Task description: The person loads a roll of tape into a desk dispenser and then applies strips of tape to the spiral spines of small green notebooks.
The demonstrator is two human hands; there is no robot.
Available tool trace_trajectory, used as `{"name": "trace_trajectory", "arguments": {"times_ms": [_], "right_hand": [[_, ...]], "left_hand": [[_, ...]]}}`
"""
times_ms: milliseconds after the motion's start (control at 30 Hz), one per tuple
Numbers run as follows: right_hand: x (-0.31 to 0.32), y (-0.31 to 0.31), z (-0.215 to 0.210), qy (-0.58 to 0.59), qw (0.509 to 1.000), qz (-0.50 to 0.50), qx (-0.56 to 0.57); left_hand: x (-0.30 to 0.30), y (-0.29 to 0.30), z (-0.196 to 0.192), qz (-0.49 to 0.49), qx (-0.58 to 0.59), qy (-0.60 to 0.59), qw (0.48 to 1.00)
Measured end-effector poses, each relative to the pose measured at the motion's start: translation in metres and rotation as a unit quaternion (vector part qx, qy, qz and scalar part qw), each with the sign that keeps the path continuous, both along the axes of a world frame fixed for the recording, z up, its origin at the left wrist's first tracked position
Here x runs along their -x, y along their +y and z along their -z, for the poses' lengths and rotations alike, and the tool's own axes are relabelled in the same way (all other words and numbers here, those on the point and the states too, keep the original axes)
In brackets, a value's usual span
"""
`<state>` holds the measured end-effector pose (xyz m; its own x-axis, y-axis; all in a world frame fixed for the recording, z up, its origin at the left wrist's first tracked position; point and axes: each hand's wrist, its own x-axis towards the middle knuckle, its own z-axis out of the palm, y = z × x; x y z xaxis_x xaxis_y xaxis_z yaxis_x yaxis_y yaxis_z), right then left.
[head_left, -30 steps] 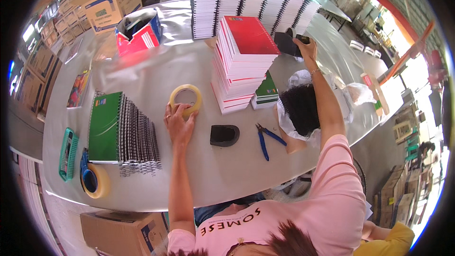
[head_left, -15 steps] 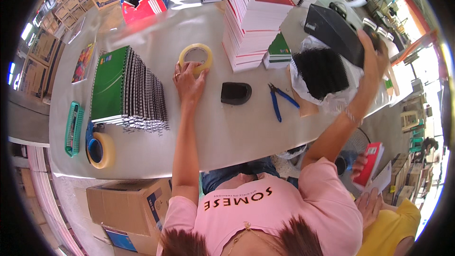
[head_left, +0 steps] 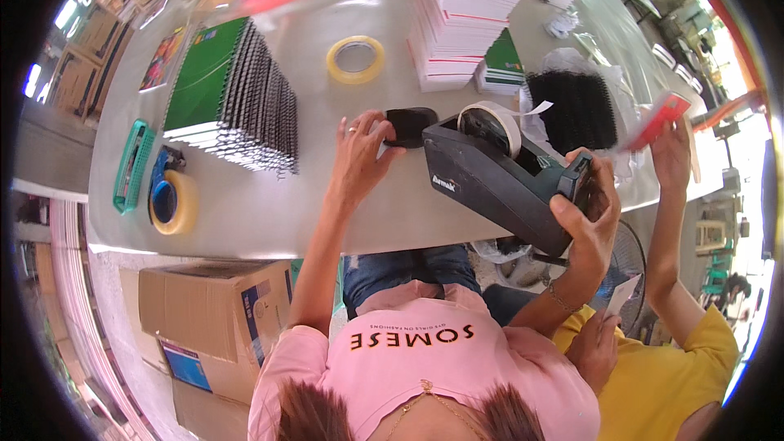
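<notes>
My right hand (head_left: 592,204) grips the cutter end of a black desktop tape dispenser (head_left: 498,184), lifted and tilted at the table's front edge. A white tape roll (head_left: 492,126) sits in it, with a loose tape end sticking out. My left hand (head_left: 365,149) has its fingers and thumb closed around the left end of a small black block (head_left: 412,126) with a rounded end. A clear yellowish tape roll (head_left: 355,60) lies farther back, apart from my left hand. The blue-handled nippers are hidden, probably behind the dispenser.
Green spiral notebooks (head_left: 237,98) are stacked at left, near a green basket (head_left: 131,167) and a blue hand tape dispenser (head_left: 167,200). A tall red-and-white book stack (head_left: 465,24) stands behind. Black spiral coils (head_left: 574,109) lie at right, where a co-worker's hand (head_left: 672,155) holds a red booklet.
My right hand has brought the black dispenser from the far right toward me. My left hand has let go of the clear tape roll and moved to the black block. The co-worker's booklet has risen.
</notes>
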<state>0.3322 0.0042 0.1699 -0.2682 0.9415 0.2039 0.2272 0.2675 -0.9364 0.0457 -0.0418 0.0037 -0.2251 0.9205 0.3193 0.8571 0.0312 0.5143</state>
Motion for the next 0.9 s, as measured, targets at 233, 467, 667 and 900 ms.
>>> {"name": "trace_trajectory", "arguments": {"times_ms": [233, 467, 667, 900], "right_hand": [[0.033, -0.002, 0.039, -0.037, 0.996, 0.002, -0.085], [0.045, 0.003, 0.073, -0.142, 0.976, -0.167, -0.011], [0.022, 0.037, 0.086, 0.035, 0.948, -0.262, 0.176], [0.075, 0.042, 0.08, -0.07, 0.979, -0.176, -0.074]], "left_hand": [[-0.018, -0.057, -0.042, -0.146, 0.05, 0.032, 0.987], [0.028, 0.018, -0.054, -0.125, -0.091, -0.146, 0.977], [0.014, 0.033, -0.064, 0.041, -0.089, -0.146, 0.984], [-0.005, 0.034, -0.066, 0.155, -0.067, -0.11, 0.98]]}}
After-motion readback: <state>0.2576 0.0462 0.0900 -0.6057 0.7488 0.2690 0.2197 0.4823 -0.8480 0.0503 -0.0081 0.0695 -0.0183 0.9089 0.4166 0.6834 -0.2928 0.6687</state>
